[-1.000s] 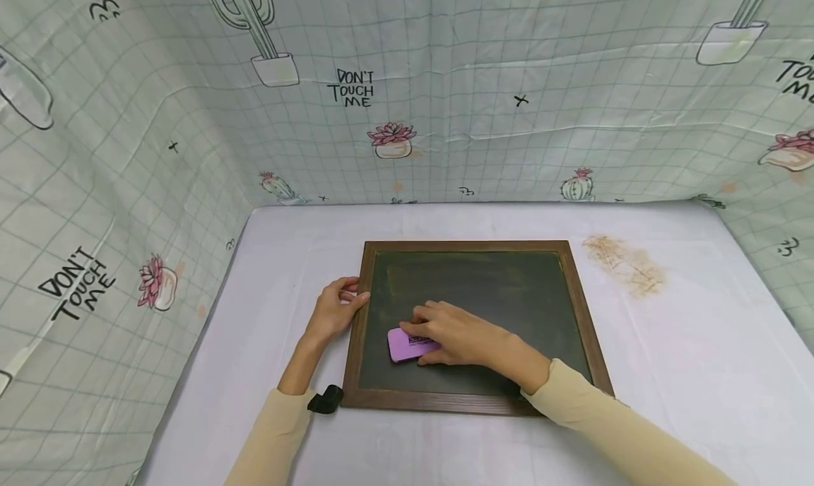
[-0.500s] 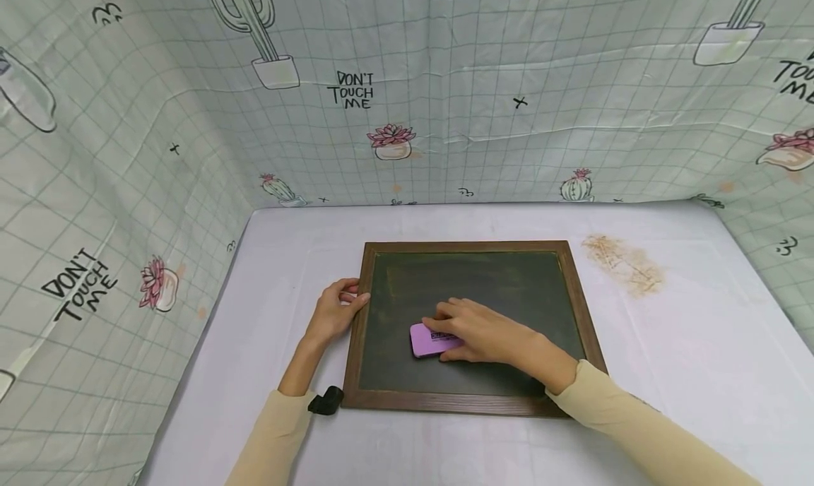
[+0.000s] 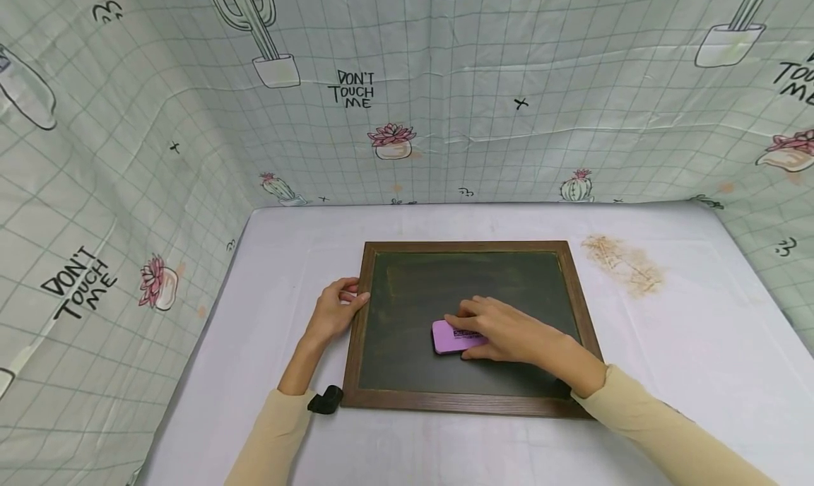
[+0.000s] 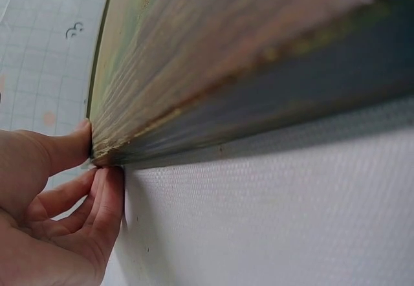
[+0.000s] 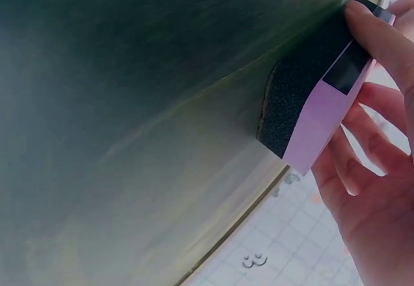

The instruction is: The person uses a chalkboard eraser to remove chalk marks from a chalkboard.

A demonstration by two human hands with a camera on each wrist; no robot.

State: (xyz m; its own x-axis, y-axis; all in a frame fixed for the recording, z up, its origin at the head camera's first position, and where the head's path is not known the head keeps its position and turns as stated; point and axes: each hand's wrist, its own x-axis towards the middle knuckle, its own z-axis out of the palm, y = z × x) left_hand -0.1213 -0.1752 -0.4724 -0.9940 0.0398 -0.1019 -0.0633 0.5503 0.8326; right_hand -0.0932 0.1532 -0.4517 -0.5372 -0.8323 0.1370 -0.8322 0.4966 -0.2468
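A chalkboard (image 3: 407, 362) with a brown wooden frame lies on the table. My right hand (image 3: 509, 330) grips a purple chalkboard eraser (image 3: 447, 337), which sits on the dark surface right of its middle. The right wrist view shows the black felt side of the eraser (image 5: 291, 98) against the board, with the thumb on its near edge and the fingers on the opposite side. At the board's left edge, my left hand (image 3: 333, 311) pinches the wooden frame. In the left wrist view, the thumb of this hand (image 4: 52, 195) is at the frame's top and the fingertips are lower down.
Near the left sleeve, a small black object (image 3: 326, 400) is beside the board's lower left corner. A brownish stain (image 3: 626, 263) marks the white tablecloth (image 3: 687, 330) to the right. Behind and at the sides hangs a grid-patterned curtain (image 3: 470, 69) with cactus drawings.
My right hand has slid the eraser to the right across the board, from its left part past the middle. The left hand and the board have stayed put.
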